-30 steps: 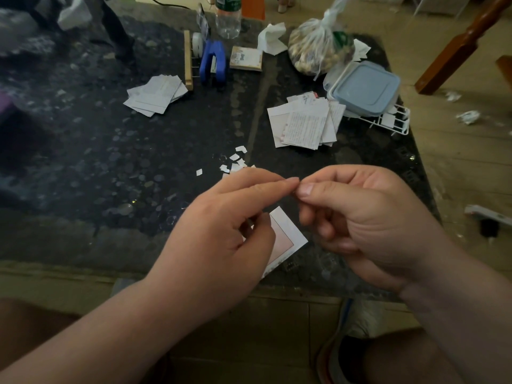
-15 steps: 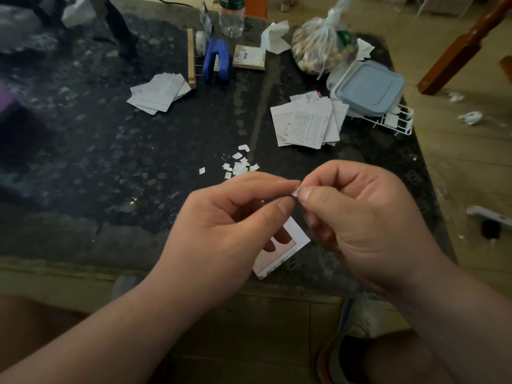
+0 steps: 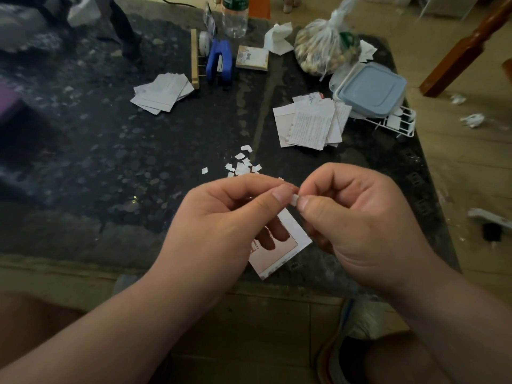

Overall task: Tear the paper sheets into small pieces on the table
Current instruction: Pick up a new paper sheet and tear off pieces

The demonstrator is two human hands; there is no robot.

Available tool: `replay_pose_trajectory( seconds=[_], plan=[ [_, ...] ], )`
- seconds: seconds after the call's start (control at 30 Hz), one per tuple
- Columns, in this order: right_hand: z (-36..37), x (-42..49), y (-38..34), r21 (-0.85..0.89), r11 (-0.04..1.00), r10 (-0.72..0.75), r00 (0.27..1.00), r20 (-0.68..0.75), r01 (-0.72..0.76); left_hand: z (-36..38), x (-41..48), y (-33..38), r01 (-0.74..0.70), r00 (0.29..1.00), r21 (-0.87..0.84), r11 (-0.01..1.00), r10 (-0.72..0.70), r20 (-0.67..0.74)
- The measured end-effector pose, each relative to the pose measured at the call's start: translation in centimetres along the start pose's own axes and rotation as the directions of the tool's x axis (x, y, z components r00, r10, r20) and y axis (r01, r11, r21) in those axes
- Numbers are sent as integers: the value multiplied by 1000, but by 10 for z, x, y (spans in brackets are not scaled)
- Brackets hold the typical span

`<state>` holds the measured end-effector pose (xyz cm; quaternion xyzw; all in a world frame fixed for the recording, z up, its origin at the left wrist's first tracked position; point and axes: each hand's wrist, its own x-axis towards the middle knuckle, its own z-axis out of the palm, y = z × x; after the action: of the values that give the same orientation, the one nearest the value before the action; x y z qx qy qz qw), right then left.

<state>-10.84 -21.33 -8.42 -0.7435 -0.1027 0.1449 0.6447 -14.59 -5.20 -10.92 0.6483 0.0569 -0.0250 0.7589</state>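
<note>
My left hand and my right hand meet above the near edge of the dark table, pinching a tiny white paper scrap between thumbs and forefingers. A larger pink-and-white paper piece hangs under my left hand, partly hidden by its lower fingers. Several small torn bits lie on the table just beyond my hands. Two stacks of paper sheets wait farther back: one at mid right, one at mid left.
At the back stand a blue stapler-like tool, a small notepad, a clear bottle, a tied plastic bag and a blue-lidded box on a white wire rack. Wooden floor with crumpled scraps lies right.
My hands have drawn slightly nearer and apart; the tiny scrap now shows between the fingertips, and more of the pink piece is visible below my left hand.
</note>
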Motion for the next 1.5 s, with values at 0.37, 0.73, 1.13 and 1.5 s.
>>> replay_pose_trajectory(
  seconds=[0.37, 0.73, 1.13, 1.5],
  plan=[
    [-5, 29, 10, -365, 931, 2, 1000, -3, -3, -9, 11, 5, 250, 942, -279, 927, -300, -150],
    [18, 76, 43, -737, 674, -2, 998, 58, 44, -44, 12, -4, 272, 890, -197, 942, -324, -320],
    [49, 53, 20, 66, 949, 290, 935, 204, -309, -46, 5, 0, 202, 946, 86, 976, -171, -275],
    [26, 60, 31, -488, 867, 160, 984, 84, -99, -41, 11, -7, 264, 902, -162, 951, -303, -308]
  ],
)
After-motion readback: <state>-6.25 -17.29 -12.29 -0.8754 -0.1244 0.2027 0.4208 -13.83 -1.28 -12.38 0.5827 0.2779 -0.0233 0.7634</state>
